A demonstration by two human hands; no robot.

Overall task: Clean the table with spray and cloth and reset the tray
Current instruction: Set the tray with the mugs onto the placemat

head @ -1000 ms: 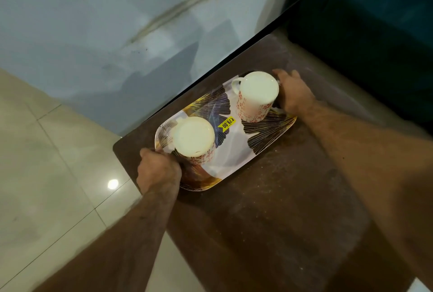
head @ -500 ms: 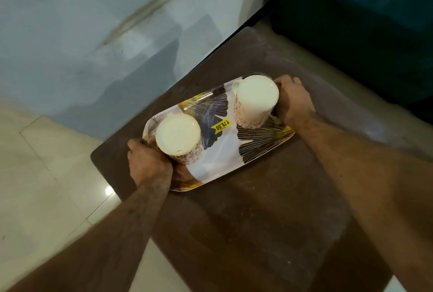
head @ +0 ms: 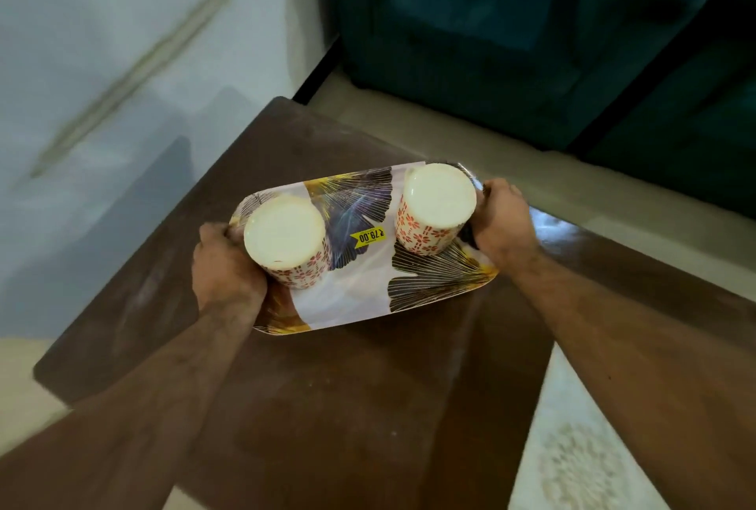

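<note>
A white tray (head: pixel 364 297) with dark and gold leaf prints and a yellow price sticker is over the brown wooden table (head: pixel 327 407). Two white mugs with red flower patterns stand on it, one at the left end (head: pixel 286 241) and one at the right end (head: pixel 437 211). My left hand (head: pixel 225 268) grips the tray's left end. My right hand (head: pixel 505 219) grips its right end. Whether the tray rests on the table or is lifted, I cannot tell. No spray or cloth is in view.
A dark teal sofa (head: pixel 552 39) stands beyond the table's far edge. A pale wall (head: pixel 102 59) lies to the left. Light floor tiles and a patterned rug (head: pixel 581 468) show at the lower right. The tabletop has dusty streaks.
The tray with both mugs has turned and shifted toward the table's middle, both hands still gripping its ends. The view has swung right, bringing the sofa and rug into sight.
</note>
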